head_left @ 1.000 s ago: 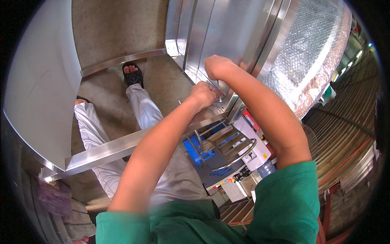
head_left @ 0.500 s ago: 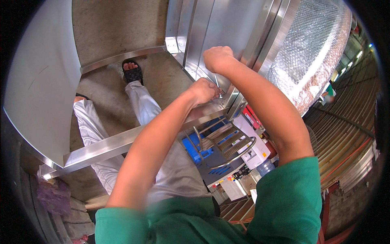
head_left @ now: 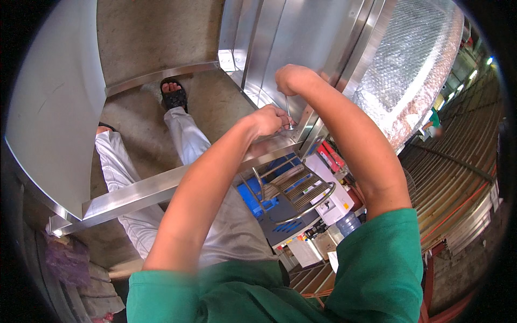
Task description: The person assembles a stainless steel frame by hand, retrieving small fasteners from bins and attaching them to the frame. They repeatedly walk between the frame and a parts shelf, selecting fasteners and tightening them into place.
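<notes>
My right hand (head_left: 295, 79) is closed in a fist around the top of a thin metal-shafted hand tool (head_left: 288, 107); the fist hides its handle, so its exact kind cannot be told. The shaft runs down to a shiny bolt head (head_left: 291, 127) at the corner of a stainless steel frame (head_left: 145, 188). Beside the shaft's foot, my left hand (head_left: 269, 119) has its fingers bent and pressed together. Its fingertips are close to the bolt and shaft, and what they grip is hidden. Behind both hands stands a brushed steel panel (head_left: 301, 37).
A bubble-wrapped object (head_left: 409, 70) stands at the right. Below the frame are a metal rack (head_left: 299, 188), a blue case (head_left: 253, 196) and a plastic water bottle (head_left: 348, 223). A pale curved panel (head_left: 54, 107) rises at the left. My legs straddle the frame's lower bar.
My right fist has shifted slightly right and down, and more of the tool's shaft shows. My left hand stays by the bolt, its fingers a little shifted.
</notes>
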`<state>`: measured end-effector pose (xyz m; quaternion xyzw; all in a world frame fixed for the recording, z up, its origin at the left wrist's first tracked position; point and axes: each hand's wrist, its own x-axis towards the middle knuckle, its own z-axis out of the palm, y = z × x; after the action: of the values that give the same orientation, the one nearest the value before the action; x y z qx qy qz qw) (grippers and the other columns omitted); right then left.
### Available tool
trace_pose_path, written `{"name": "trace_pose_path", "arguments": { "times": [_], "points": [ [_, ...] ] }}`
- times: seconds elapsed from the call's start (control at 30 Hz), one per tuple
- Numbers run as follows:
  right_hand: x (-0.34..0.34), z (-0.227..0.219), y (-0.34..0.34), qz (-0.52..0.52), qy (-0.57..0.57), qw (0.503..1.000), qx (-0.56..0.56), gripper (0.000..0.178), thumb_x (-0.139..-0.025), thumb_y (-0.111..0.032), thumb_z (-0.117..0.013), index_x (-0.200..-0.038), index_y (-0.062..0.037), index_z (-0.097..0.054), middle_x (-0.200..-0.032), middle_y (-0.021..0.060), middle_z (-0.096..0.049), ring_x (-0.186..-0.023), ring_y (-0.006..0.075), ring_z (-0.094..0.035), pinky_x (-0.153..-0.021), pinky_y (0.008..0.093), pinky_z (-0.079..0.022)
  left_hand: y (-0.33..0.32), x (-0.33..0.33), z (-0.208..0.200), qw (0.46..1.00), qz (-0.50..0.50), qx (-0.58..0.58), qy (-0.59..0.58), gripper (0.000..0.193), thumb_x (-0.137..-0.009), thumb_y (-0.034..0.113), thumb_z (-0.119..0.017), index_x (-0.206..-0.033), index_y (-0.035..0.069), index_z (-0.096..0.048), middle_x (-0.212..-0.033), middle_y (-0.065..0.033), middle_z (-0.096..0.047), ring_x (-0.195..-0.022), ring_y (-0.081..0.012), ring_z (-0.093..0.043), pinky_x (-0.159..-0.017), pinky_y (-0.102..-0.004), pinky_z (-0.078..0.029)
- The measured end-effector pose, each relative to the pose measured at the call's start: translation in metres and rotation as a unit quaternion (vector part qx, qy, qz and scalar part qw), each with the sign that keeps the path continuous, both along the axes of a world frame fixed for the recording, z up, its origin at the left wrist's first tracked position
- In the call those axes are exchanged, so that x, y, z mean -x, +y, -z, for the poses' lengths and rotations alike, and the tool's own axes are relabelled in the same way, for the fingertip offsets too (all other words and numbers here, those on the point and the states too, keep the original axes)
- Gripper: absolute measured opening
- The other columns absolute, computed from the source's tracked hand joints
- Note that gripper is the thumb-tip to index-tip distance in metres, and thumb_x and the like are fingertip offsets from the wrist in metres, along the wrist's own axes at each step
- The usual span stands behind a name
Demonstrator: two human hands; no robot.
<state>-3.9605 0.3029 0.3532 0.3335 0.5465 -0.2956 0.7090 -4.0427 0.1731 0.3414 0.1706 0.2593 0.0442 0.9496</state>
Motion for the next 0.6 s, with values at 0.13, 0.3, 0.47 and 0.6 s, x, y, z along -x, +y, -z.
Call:
{"name": "trace_pose_path", "arguments": {
  "times": [0.13, 0.3, 0.47, 0.6],
  "points": [
    [0.005, -0.014, 0.004, 0.016, -0.007, 0.997, -0.078, 0.026, -0.084, -0.011, -0.062, -0.107, -0.005, -0.072, -0.113, 0.0151, -0.069, -0.108, 0.0316, -0.065, -0.087, 0.0407, -0.054, -0.001, -0.003, -0.003, 0.999, 0.002, 0.017, 0.028, 0.027, -0.095, 0.032, -0.063, -0.091, 0.007, -0.073, -0.078, 0.0, -0.063, -0.07, -0.0111, -0.053, -0.067, -0.0272, -0.046],
    [0.016, -0.026, 0.008, -0.001, 0.0, 0.995, -0.104, 0.027, -0.083, -0.011, -0.062, -0.107, -0.0049, -0.072, -0.111, 0.0157, -0.069, -0.105, 0.0314, -0.067, -0.085, 0.0399, -0.055, -0.002, -0.006, -0.004, 0.998, 0.002, -0.028, 0.052, 0.032, -0.095, 0.035, -0.062, -0.087, 0.006, -0.073, -0.077, -0.0015, -0.064, -0.07, -0.0116, -0.053, -0.068, -0.0282, -0.046],
    [0.021, -0.03, 0.009, 0.021, 0.033, 0.999, -0.007, 0.026, -0.085, -0.014, -0.059, -0.104, -0.0038, -0.073, -0.108, 0.018, -0.07, -0.1, 0.0307, -0.069, -0.076, 0.0398, -0.055, -0.003, -0.006, 0.0, 0.998, 0.0, -0.045, 0.032, 0.032, -0.095, 0.035, -0.062, -0.09, 0.006, -0.073, -0.079, -0.0018, -0.064, -0.069, -0.0121, -0.054, -0.068, -0.029, -0.046],
    [0.028, -0.024, 0.017, 0.214, -0.077, 0.974, 0.012, 0.03, -0.087, -0.015, -0.049, -0.09, 0.0045, -0.071, -0.092, 0.0218, -0.07, -0.085, 0.0299, -0.07, -0.069, 0.0432, -0.053, -0.002, -0.003, 0.002, 0.999, 0.006, -0.036, 0.011, 0.031, -0.096, 0.034, -0.06, -0.094, 0.007, -0.073, -0.082, -0.001, -0.065, -0.069, -0.0122, -0.054, -0.069, -0.0288, -0.047]
  ]
}}
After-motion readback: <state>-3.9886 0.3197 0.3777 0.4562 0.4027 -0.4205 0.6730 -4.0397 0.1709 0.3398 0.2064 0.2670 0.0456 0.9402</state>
